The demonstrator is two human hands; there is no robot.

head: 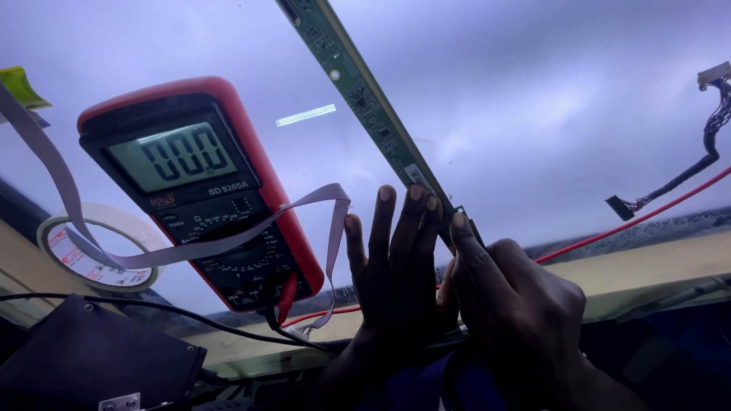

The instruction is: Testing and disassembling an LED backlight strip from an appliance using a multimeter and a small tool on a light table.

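A long narrow green circuit board [364, 97] runs diagonally from the top centre down over a large glossy panel [533, 114]. My left hand [392, 270] lies flat with fingers spread, fingertips touching the strip's lower end. Beside it, my right hand [518, 304] pinches that same lower end between thumb and forefinger. A red-cased digital multimeter [202, 183] lies to the left on the panel, its display lit. A flat grey ribbon cable [228, 243] loops across the meter toward my left hand.
A roll of white tape [87, 259] sits at the left. A black box with screws [91, 358] lies at the bottom left, a black lead beside it. A red wire [632, 221] and a black connector cable [685, 171] cross the right side.
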